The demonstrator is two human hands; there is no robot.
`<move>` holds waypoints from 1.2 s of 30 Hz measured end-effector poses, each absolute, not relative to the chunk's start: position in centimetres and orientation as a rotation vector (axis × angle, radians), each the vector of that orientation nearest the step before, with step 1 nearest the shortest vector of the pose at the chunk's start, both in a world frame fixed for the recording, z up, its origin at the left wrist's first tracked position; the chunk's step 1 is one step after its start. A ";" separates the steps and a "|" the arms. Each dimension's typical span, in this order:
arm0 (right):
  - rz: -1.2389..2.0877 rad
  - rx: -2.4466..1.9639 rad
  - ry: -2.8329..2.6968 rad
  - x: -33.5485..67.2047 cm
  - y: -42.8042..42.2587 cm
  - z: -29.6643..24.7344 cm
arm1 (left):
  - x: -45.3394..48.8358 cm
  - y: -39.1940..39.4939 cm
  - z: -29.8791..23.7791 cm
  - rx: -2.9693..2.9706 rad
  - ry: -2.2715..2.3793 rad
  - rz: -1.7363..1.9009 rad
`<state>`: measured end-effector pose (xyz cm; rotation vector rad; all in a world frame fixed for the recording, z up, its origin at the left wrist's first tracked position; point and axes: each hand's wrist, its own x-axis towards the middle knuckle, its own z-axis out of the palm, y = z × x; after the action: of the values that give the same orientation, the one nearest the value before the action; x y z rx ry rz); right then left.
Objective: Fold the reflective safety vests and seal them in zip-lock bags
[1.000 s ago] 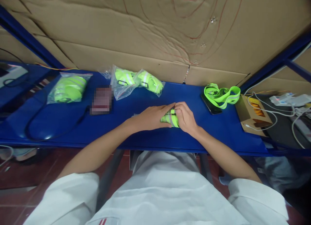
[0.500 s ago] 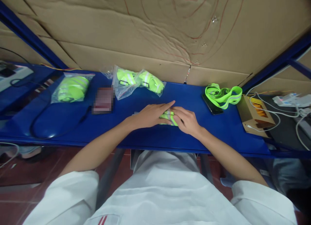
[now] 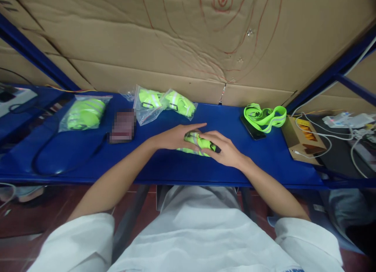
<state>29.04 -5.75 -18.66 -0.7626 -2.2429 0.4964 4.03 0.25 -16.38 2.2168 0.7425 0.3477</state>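
A rolled bundle of neon-yellow reflective strap [image 3: 192,138] with grey stripes lies on the blue table near its front, in the middle of the head view. My right hand [image 3: 227,149] is closed around the bundle's right end, where a black piece shows by the fingers. At the left end, my left hand [image 3: 173,138] has its fingers stretched out behind the bundle and its thumb in front, touching it loosely. More of the strap shows flat beneath the roll, partly hidden by both hands.
Clear bags of neon strap, one at left [image 3: 85,113] and a pair [image 3: 166,101] behind my hands, lie on the blue table [image 3: 164,170]. A pixelated object [image 3: 122,126] is between them. At right are loose neon strap [image 3: 264,117], a phone [image 3: 252,131], a cardboard box [image 3: 302,140] and cables.
My right hand has shifted back from my left, and its fingers now wrap the bundle's right end. More of the roll shows between the hands. The camera view has shifted slightly.
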 end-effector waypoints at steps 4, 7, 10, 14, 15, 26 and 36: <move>0.603 -0.820 -2.106 28.5 -5.4 -19.3 | 4.7 0.3 -16.6 2.198 0.782 0.390; 0.820 -0.900 -1.860 28.1 -4.2 -20.4 | 5.5 0.2 -16.9 2.221 0.851 0.379; 1.112 -0.958 -1.571 27.9 -2.2 -21.2 | 6.1 0.4 -17.0 2.305 0.954 0.365; 1.264 -1.005 -1.446 27.5 0.1 -21.0 | 6.9 1.1 -16.4 2.308 1.078 0.378; 1.250 -1.014 -1.442 27.4 0.5 -20.8 | 7.1 1.5 -16.2 2.256 1.088 0.388; 1.853 -0.739 -1.443 29.3 -0.6 -17.6 | 8.1 4.6 -14.6 1.599 0.898 0.366; 2.173 -0.590 -1.356 28.3 2.0 -19.5 | 8.5 5.1 -15.5 1.025 1.036 0.459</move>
<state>28.25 1.97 -19.51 -0.5902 -1.3556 2.1731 8.48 5.09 -15.49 1.0247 1.0361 0.4588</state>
